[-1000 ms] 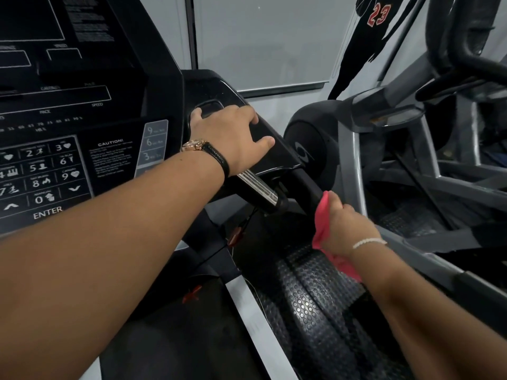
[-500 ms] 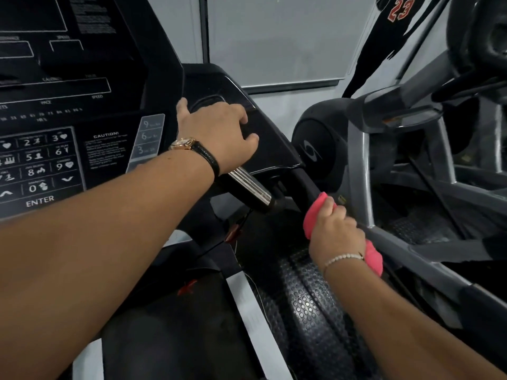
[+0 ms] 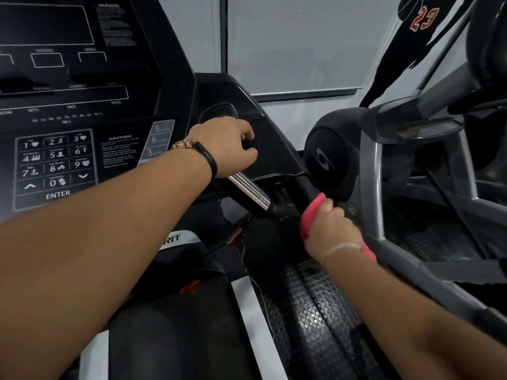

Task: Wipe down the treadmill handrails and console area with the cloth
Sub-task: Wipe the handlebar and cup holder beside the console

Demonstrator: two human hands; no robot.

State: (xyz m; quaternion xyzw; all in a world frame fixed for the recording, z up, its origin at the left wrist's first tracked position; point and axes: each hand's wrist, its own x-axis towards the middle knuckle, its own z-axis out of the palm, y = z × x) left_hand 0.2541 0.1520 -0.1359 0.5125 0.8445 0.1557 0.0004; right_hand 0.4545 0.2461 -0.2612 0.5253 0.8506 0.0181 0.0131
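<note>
The black treadmill console (image 3: 68, 105) with its number keypad fills the upper left. My left hand (image 3: 225, 146), with a black-strapped watch on the wrist, grips the top of the chrome pulse-sensor grip (image 3: 249, 193) beside the console. Lower right, my right hand (image 3: 329, 231) holds a pink cloth (image 3: 311, 212) wrapped round the black right handrail (image 3: 304, 187), just below where the rail leaves the console. Part of the cloth sticks out behind my wrist. The rail under the cloth is hidden.
The treadmill belt and silver side strip (image 3: 255, 325) lie below. A studded black rubber mat (image 3: 315, 311) runs alongside. A grey elliptical machine (image 3: 384, 174) stands close on the right. A white wall (image 3: 296, 42) with a black jersey numbered 23 is behind.
My right hand has slid the pink cloth up the handrail toward the console. My left hand has curled tighter and shifted down onto the chrome grip. The view has moved closer.
</note>
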